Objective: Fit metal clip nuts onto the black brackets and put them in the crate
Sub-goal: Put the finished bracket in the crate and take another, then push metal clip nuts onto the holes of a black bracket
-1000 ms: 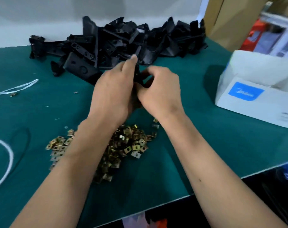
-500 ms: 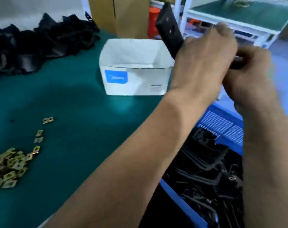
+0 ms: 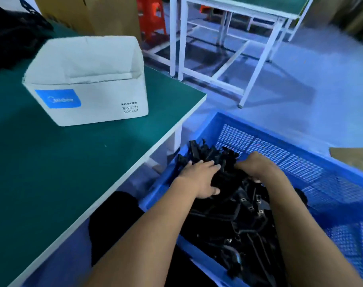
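Both hands down in the blue crate (image 3: 249, 123), on the heap of black brackets (image 3: 234, 206).

Left hand (image 3: 199, 179): fingers fairly straight, lying on a bracket at the top of the heap. Right hand (image 3: 257, 165): fingers curled down into the brackets; what it grips cannot be told. Crate sits beside the green-topped table (image 3: 62, 162); white carton (image 3: 87, 79) on the table. Clip nuts show on some brackets in the crate.

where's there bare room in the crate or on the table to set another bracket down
In the blue crate, the mesh floor along the far and right walls is bare. Its near-left part is crowded with black brackets, where the left hand and right hand are. On the green table, a wide patch lies bare in front of the white box.
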`<state>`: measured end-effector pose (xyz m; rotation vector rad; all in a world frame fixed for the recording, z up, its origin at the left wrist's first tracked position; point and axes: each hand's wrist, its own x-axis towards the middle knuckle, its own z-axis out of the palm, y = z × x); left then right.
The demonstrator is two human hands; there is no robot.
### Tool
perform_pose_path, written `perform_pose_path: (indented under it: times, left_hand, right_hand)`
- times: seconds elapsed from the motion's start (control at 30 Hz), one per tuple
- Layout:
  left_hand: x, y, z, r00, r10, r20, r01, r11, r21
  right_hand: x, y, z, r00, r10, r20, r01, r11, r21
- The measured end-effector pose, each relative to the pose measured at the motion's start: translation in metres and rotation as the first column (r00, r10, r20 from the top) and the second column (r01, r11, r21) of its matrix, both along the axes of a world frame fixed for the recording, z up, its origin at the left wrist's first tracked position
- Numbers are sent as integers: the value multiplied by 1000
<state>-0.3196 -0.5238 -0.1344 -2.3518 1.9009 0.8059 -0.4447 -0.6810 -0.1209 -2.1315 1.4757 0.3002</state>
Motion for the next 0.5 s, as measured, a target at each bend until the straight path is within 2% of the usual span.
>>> perform_pose_path:
  times: [0.1, 0.23, 0.3, 0.37, 0.5]
  left_hand:
    - [-15, -3, -15, 996, -2, -86, 6, 999, 41]
    - [-26, -16, -9, 996, 6, -94, 4, 994, 110]
    - [-28, -18, -5, 997, 9, -77, -2, 997, 83]
    - [-28, -16, -2, 998, 22, -67, -22, 1000, 1]
    - [-15, -9, 14, 985, 104, -140, -131, 970, -206]
  right_hand:
    - [-12, -11, -8, 998, -50, -34, 53, 996, 75]
    - [-16, -11, -16, 993, -89, -80, 99, 986, 130]
    - [-15, -12, -18, 993, -73, -90, 79, 995, 61]
    - [-13, -14, -15, 996, -67, -63, 62, 995, -84]
    - [3, -10, 13, 983, -96, 158, 128, 970, -208]
